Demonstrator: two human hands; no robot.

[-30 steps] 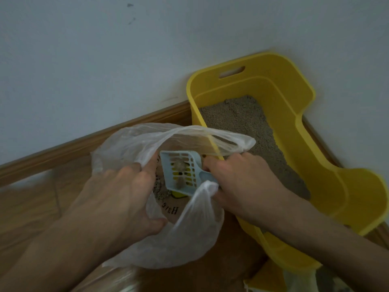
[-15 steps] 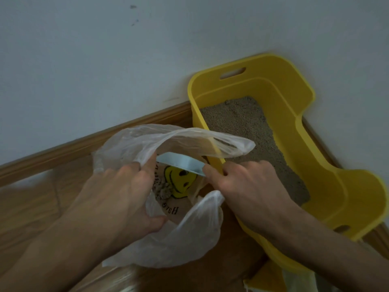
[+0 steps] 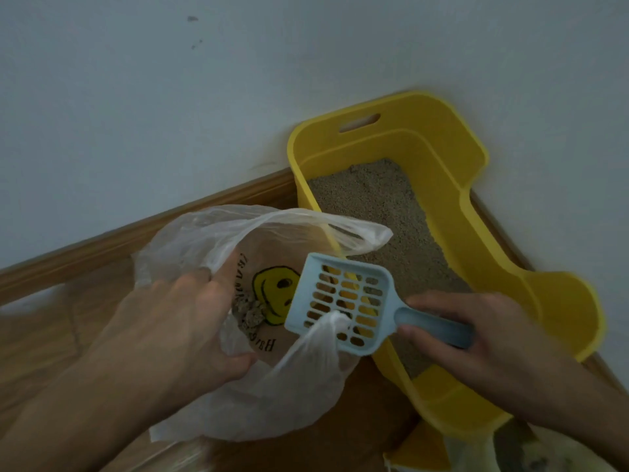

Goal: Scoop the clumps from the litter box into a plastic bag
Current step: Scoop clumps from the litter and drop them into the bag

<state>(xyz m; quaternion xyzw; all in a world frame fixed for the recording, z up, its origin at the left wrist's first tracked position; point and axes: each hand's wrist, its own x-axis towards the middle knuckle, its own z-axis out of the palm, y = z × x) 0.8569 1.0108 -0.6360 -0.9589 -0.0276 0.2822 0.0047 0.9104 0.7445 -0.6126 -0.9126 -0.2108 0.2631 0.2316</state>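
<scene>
Left hand [image 3: 177, 321] grips the near rim of the plastic bag [image 3: 296, 396], fingers curled inside the mouth, thumb outside, holding it open. Bag is thin and translucent and sits on the wood floor [image 3: 41, 335], just left of the yellow litter box [image 3: 439, 158]; one bag handle drapes over the box's rim. A few grey clumps [image 3: 252, 313] lie at the bottom of the bag beside a yellow smiley print [image 3: 272, 291]. Right hand [image 3: 476, 338] is wrapped around the handle of a pale blue slotted scoop [image 3: 343, 301]. Scoop head is held face-up over the gap between bag mouth and box edge, with the bag's near handle lying against its front lip. Litter [image 3: 374, 206] fills the box floor. Box stands in the corner against the wall [image 3: 204, 114] and baseboard [image 3: 136, 240].
</scene>
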